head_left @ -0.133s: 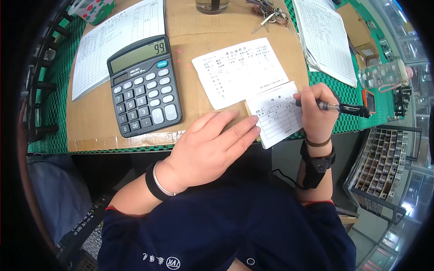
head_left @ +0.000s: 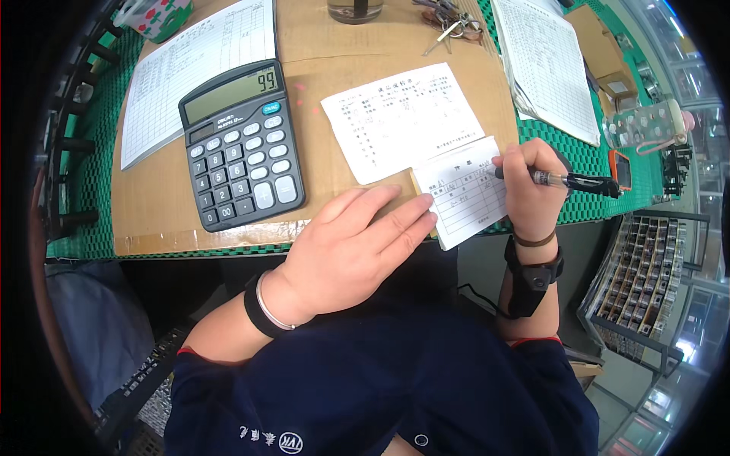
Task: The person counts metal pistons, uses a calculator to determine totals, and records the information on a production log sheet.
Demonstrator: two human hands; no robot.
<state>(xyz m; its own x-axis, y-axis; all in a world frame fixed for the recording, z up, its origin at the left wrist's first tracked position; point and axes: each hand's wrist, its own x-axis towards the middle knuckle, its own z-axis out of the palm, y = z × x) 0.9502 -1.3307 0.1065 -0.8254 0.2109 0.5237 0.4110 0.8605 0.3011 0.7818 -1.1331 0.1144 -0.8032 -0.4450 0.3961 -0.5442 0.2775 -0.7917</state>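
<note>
My right hand (head_left: 534, 190) is closed round a black pen (head_left: 574, 181), its tip at the upper right part of a small pad of white forms (head_left: 465, 216). Handwriting shows in the form's upper rows. My left hand (head_left: 357, 247) lies flat with fingers stretched out, the fingertips touching the pad's left edge. Just beyond the pad a loose printed slip (head_left: 403, 121) lies on the cardboard sheet (head_left: 334, 45), its near edge meeting the pad. Left of my left hand sits a dark calculator (head_left: 242, 144) with a lit grey display.
Lined sheets (head_left: 163, 106) lie partly under the calculator. Keys (head_left: 454, 29) and a glass (head_left: 356, 9) stand at the far side. On the right are a stack of written sheets (head_left: 547, 76), a clear bottle (head_left: 642, 128), an orange-edged phone (head_left: 620, 170) and a rack of small parts (head_left: 639, 277).
The pen tip and my right hand have shifted very slightly over the form. My left hand stays in place.
</note>
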